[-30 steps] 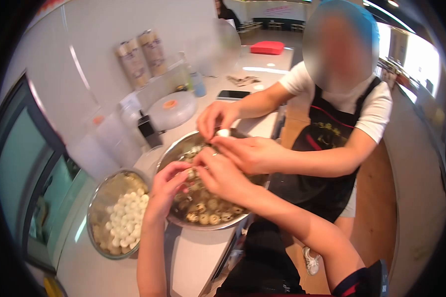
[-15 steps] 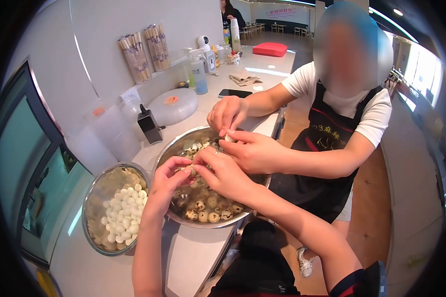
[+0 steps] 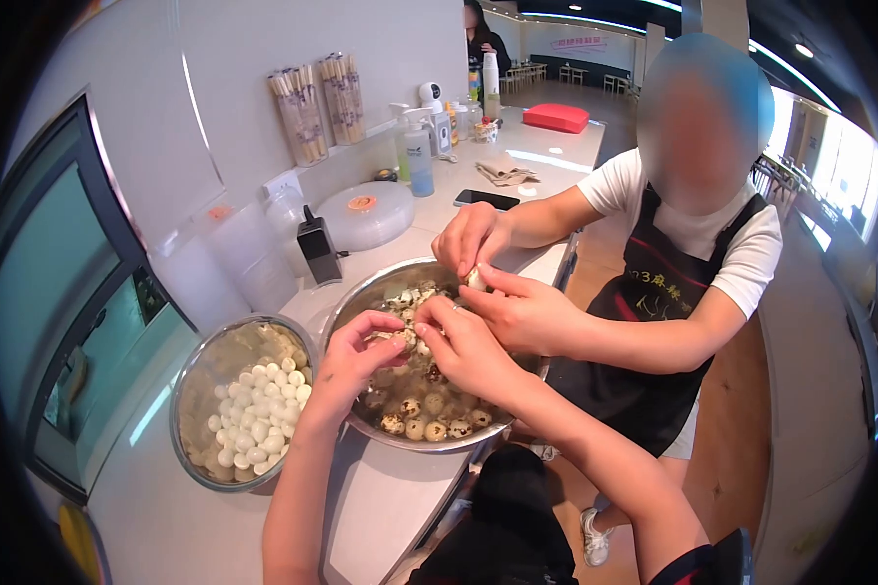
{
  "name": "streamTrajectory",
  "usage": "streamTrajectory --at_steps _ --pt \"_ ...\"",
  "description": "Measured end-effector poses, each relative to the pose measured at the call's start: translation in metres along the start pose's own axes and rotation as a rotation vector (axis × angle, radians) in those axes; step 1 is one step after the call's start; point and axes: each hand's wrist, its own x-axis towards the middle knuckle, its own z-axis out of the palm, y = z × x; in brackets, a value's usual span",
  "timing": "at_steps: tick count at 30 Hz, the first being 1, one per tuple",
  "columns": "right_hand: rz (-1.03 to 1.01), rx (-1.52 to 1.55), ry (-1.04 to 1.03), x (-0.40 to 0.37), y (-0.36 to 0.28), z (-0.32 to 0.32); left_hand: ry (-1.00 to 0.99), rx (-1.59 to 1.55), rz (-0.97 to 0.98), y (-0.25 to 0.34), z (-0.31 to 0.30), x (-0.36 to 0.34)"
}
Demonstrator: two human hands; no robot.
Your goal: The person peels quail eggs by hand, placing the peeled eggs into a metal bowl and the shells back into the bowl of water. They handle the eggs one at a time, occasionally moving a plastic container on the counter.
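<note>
Left hand (image 3: 356,359): pinched, thumb and fingers closed on a small speckled egg, center of frame.
Right hand (image 3: 470,353): fingertips bunched together against the same egg; gripping or only picking, cannot tell.
Peeling technique (judgement): best done low over the water with light thumb pressure, lifting shell in wide pieces so as not to gouge the white.
Egg in hand (image 3: 403,334): at the tips of the left fingers, just left of the right fingertips, above the basin; mostly hidden by fingers.
Egg bowl (image 3: 196,388): lower left of frame, beside the left forearm; filled with peeled eggs (image 3: 254,426).
Basin (image 3: 437,448): directly under both hands; unpeeled speckled eggs (image 3: 435,430) toward the near rim.
Co-worker's hands (image 3: 517,310): just beyond the right hand, together on a pale egg (image 3: 475,278).
Phone (image 3: 487,200): farther back, upper center.
Red box (image 3: 556,118): far end of counter.
</note>
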Motion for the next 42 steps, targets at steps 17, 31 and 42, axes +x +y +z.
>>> streamTrajectory --at_steps 17,31,42 --pt "-0.079 -0.042 -0.029 0.0 -0.002 0.0 -0.071 0.02 -0.056 -0.002 -0.005 0.001" --pt "0.008 -0.01 0.079 0.002 0.008 0.001 -0.047 0.013 0.07 -0.006 -0.006 0.001" --pt "-0.088 0.014 -0.001 0.002 -0.016 -0.007 -0.072 -0.101 0.033 -0.002 -0.006 0.003"
